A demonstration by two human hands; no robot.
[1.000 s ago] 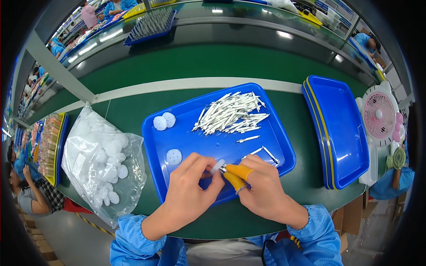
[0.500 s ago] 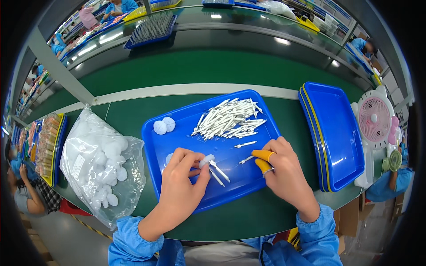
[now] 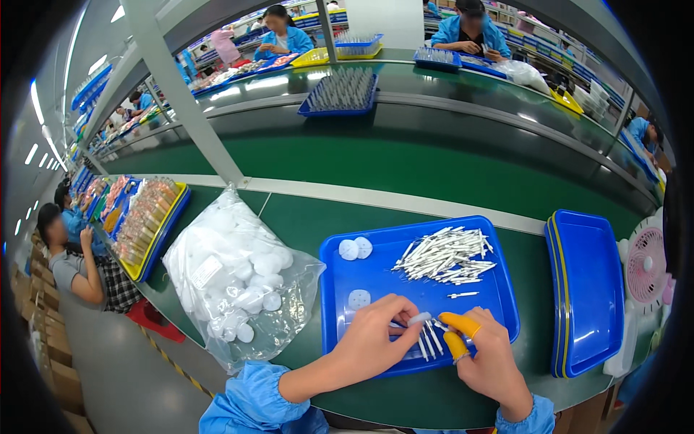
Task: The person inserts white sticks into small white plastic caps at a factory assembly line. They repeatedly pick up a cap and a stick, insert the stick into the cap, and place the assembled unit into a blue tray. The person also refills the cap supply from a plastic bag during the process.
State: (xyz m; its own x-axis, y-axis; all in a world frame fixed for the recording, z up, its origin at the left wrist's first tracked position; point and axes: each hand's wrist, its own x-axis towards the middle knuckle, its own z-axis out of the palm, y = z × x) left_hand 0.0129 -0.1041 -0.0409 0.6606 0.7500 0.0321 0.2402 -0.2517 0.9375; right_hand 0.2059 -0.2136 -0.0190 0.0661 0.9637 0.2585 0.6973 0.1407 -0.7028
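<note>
My left hand point(image 3: 370, 337) pinches a small pale round disc point(image 3: 419, 318) above the near part of a blue tray point(image 3: 334, 298). Several thin white sticks point(image 3: 431, 343) with fine wire ends hang from that disc. Close against its right side is my right hand point(image 3: 489, 357), with yellow finger cots on thumb and forefinger. Those fingertips are closed on another white stick point(image 3: 442, 326), partly hidden. A heap of similar sticks point(image 3: 447, 254) lies in the tray's far part, and a single stick point(image 3: 463, 295) sits apart. Three loose discs point(image 3: 359, 299) rest along the tray's left side.
A clear plastic bag of white discs point(image 3: 238, 278) lies left of the tray. Stacked blue and yellow trays point(image 3: 589, 296) stand to the right, beside a pink fan point(image 3: 645, 262). Filled trays point(image 3: 148, 224) sit far left. Across the belt, a tray of upright pieces point(image 3: 338, 92) and co-workers are visible.
My right hand has brought a stick from the tray floor to the disc in my left hand. The view has swung left and up, so the bench appears shifted right and lower.
</note>
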